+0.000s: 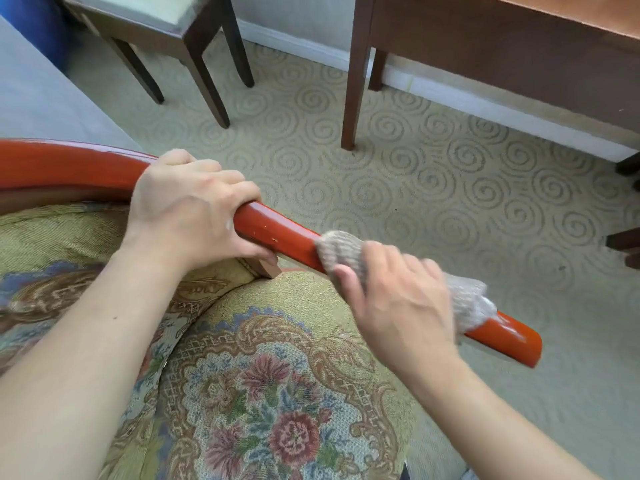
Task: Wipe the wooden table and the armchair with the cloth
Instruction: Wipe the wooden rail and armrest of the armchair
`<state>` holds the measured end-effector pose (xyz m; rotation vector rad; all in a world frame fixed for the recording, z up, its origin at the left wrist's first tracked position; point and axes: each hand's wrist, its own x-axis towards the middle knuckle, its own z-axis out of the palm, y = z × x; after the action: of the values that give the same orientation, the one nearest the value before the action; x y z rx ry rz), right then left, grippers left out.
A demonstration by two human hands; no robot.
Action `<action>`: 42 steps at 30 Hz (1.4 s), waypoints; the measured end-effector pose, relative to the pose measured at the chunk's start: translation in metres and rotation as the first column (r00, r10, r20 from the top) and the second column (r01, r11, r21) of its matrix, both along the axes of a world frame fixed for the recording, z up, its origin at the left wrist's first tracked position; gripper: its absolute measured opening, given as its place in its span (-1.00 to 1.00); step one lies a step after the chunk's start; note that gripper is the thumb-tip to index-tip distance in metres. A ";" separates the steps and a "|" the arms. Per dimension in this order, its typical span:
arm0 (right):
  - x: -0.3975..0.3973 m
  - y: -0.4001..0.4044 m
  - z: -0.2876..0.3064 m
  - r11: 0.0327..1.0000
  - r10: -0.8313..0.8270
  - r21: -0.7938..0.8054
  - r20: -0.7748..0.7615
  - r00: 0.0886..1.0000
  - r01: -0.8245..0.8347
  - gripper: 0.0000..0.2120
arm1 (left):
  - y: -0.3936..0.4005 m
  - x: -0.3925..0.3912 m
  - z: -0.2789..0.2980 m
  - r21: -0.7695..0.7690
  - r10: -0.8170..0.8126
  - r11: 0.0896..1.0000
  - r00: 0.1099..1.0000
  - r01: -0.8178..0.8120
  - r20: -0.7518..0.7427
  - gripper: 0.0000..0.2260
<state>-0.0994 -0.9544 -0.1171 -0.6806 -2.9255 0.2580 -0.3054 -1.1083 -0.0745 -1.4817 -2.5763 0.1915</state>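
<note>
My left hand (194,216) grips the glossy red-orange wooden armrest (280,237) of the armchair, fingers curled over its top and thumb beneath. My right hand (398,299) presses a grey-beige knitted cloth (341,252) around the same rail, nearer its rounded free end; this hand appears blurred. The floral tapestry seat cushion (263,386) lies below both forearms. Beyond, on the pale swirl-patterned carpet (433,161), stand a dark-legged stool (166,32) and a brown wooden table (502,46).
</note>
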 end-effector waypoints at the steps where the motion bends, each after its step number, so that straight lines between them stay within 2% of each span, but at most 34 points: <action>1: 0.019 0.011 0.000 0.999 -0.030 0.028 0.003 1.000 0.030 -0.61 | 0.000 -0.001 0.000 0.011 0.001 1.000 1.000 -0.001 0.009 -0.35; 5: 0.065 0.037 0.000 0.983 -0.177 0.034 -0.016 0.984 0.178 -0.55 | 0.000 -0.001 -0.002 0.010 -0.007 1.000 1.000 0.007 0.006 -0.34; 9: 0.031 0.015 -0.002 0.923 -0.374 0.077 -0.041 0.927 0.376 -0.67 | 0.001 -0.001 -0.001 -0.018 -0.006 1.000 1.000 0.006 0.000 -0.33; 11: -0.003 -0.007 -0.002 0.930 -0.354 0.089 -0.049 0.934 0.357 -0.68 | 0.000 -0.002 0.000 -0.038 -0.004 0.999 1.000 0.004 0.002 -0.32; 13: -0.044 -0.032 -0.002 0.946 -0.322 0.024 -0.029 0.946 0.323 -0.67 | 0.000 -0.001 0.000 -0.035 -0.007 0.999 1.000 0.006 -0.014 -0.37; 16: -0.108 -0.069 0.004 0.921 -0.361 -0.185 -0.078 0.929 0.342 -0.65 | 0.002 0.000 -0.001 0.055 -0.025 0.998 0.999 0.027 -0.047 -0.68; 18: -0.129 -0.082 0.005 0.898 -0.403 -0.266 -0.176 0.898 0.351 -0.65 | 0.002 0.001 -0.001 0.094 -0.026 0.995 0.997 0.033 -0.074 -0.74; 20: -0.125 -0.081 0.002 0.933 -0.333 -0.228 -0.244 0.911 0.279 -0.63 | 0.002 0.002 0.000 0.114 -0.010 0.993 0.998 0.017 -0.068 -0.76; 22: -0.103 -0.070 -0.002 0.983 -0.156 -0.135 -0.235 0.959 0.127 -0.60 | 0.002 0.003 0.001 0.089 0.012 0.996 0.999 -0.008 -0.034 -0.76; 24: -0.075 -0.052 -0.004 0.999 -0.021 -0.041 -0.133 0.991 0.015 -0.58 | 0.001 0.002 0.000 0.016 0.028 0.999 1.000 -0.028 -0.001 -0.61; 26: -0.041 -0.031 -0.005 0.999 0.024 0.044 -0.016 1.000 -0.023 -0.55 | 0.001 0.000 0.000 -0.018 0.040 0.999 0.999 -0.039 0.014 -0.44; 28: -0.004 -0.009 -0.006 0.994 0.017 0.109 0.027 1.000 -0.020 -0.51 | 0.001 -0.001 0.000 -0.012 0.047 0.999 0.998 -0.046 0.036 -0.35; 32: 0.040 0.014 -0.008 0.985 -0.075 0.150 -0.039 0.996 0.080 -0.50 | 0.001 -0.001 -0.001 0.004 0.029 1.000 0.999 -0.029 0.027 -0.31; 35: 0.018 0.000 -0.007 0.961 -0.215 0.162 -0.065 0.974 0.223 -0.63 | 0.001 -0.001 0.000 0.011 0.021 1.000 1.000 -0.021 0.015 -0.31; 37: -0.014 -0.020 -0.006 0.960 -0.240 0.136 -0.054 0.969 0.246 -0.66 | 0.000 0.000 0.001 0.000 0.020 1.000 1.000 -0.020 0.021 -0.31; 39: -0.053 -0.042 -0.004 0.968 -0.245 0.053 -0.024 0.969 0.246 -0.65 | 0.001 0.001 0.000 0.003 0.016 1.000 1.000 -0.016 0.020 -0.39; 42: -0.105 -0.071 0.003 0.949 -0.298 -0.129 -0.067 0.952 0.288 -0.63 | 0.002 0.002 0.000 0.083 -0.007 0.996 1.000 0.009 -0.027 -0.71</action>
<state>-0.2042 -1.0251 -0.1137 -1.0806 -2.6957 0.4177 -0.3039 -1.1062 -0.0741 -1.4504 -2.5240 0.1010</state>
